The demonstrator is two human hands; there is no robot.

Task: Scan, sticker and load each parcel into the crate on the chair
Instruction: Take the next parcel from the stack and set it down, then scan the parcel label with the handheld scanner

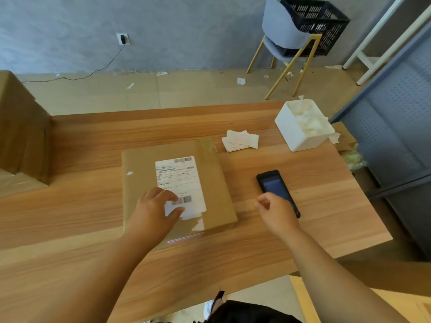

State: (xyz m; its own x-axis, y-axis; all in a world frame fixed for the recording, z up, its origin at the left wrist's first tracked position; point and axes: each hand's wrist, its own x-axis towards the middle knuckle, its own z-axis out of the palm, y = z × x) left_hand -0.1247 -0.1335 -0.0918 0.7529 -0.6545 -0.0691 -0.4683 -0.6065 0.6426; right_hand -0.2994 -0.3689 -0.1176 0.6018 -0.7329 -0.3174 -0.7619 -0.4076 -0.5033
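Pinning flat brown cardboard parcel (144, 164) on wooden bench (81, 148) under left hand (154, 213), fingers (163, 194) bent, gripping nothing; hovering right hand (276, 213) over black handheld scanner (268, 180), grip indiscernible. Needing fingers cleared off lower barcode (185, 199) before scanning.

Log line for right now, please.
parcel flat on table, label up | left hand on label | right hand at near end of scanner, grip unclear | crate on chair, parcel not loaded
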